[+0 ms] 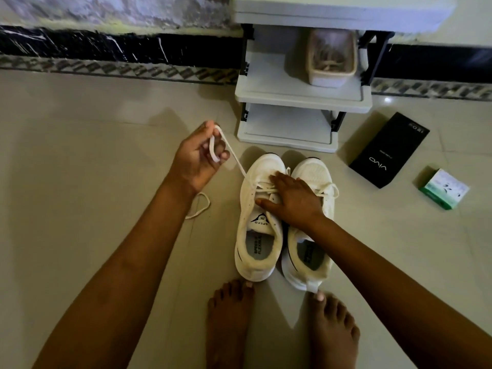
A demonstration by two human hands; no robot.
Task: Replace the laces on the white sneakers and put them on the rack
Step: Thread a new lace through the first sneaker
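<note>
Down on the tiled floor, two white sneakers are sitting before the rack; left hand is pinching a lace taut, right hand is pressing flat, fingers spread, on them.

Open floor left of the sneakers; rack beyond, black box crowding right.

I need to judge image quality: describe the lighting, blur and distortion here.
Head view: dim, yellowish light; soft shadows beside the left hand and black box; wall and basket blurred; wide-angle bending at the edges; sneakers fairly sharp.
</note>
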